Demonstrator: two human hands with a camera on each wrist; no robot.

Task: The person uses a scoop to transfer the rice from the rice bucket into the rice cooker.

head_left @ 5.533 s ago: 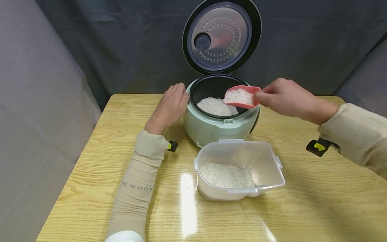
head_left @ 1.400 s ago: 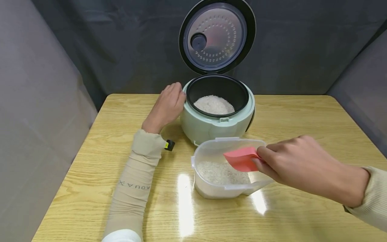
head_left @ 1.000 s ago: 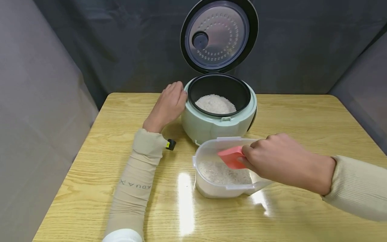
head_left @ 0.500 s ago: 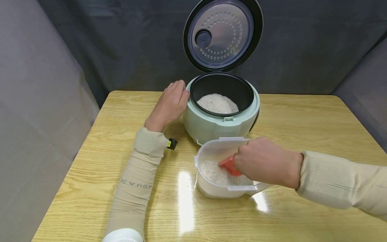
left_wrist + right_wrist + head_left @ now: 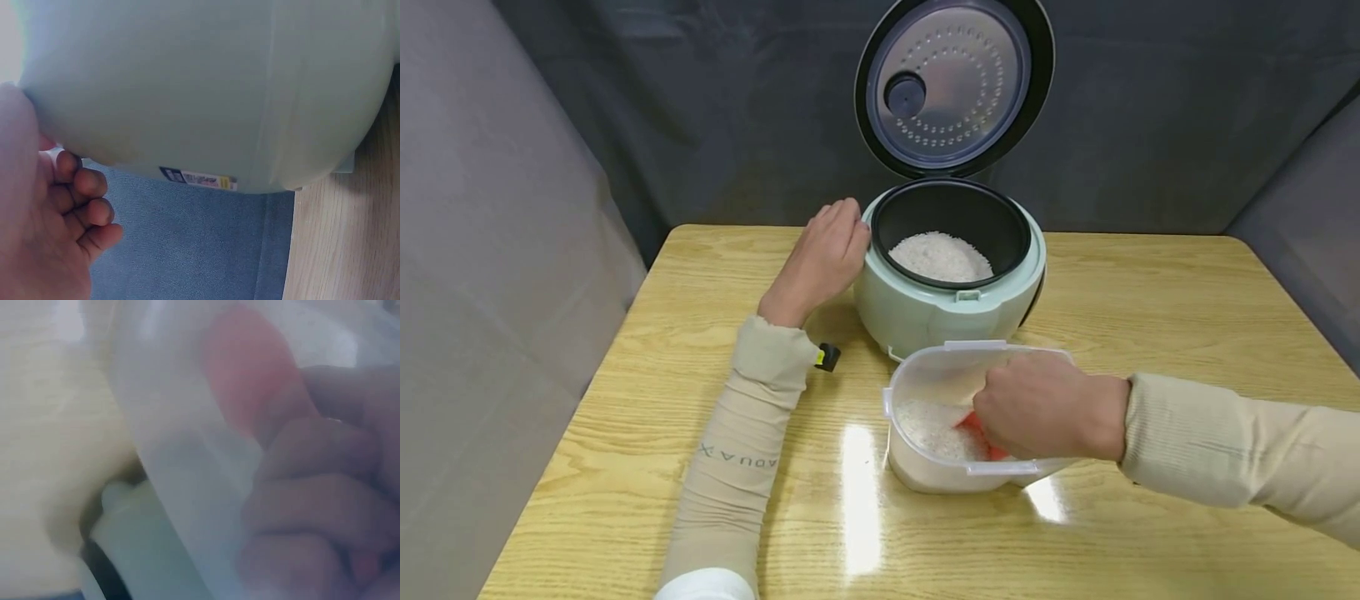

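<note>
At the upper left edge of a pale green rice cooker (image 5: pixel 917 312), my left hand (image 5: pixel 820 262) grips the side near the rim. Its fingers (image 5: pixel 90 182) are curled in the left wrist view; part of the contact is hidden. White rice (image 5: pixel 942 257) lies heaped in the cooker's black inner pot (image 5: pixel 977 212). My right hand (image 5: pixel 1037 404) reaches inside a clear plastic container (image 5: pixel 1015 469) and holds a pink-red scoop (image 5: pixel 972 427) by its handle. The scoop is dug into the container's rice (image 5: pixel 932 429) and mostly hidden by the hand. Hazy plastic wall covers it in the right wrist view.
The cooker's round lid (image 5: pixel 955 83) stands raised at the back, before a dark curtain (image 5: pixel 1150 125). The container sits directly in front of the cooker on a wooden table (image 5: pixel 1187 308). Grey cloth (image 5: pixel 512 250) hangs at the left.
The right hand has brought the scoop from above the cooker, where it was full of rice, down into the container's rice. The left hand has stayed at the cooker's side.
</note>
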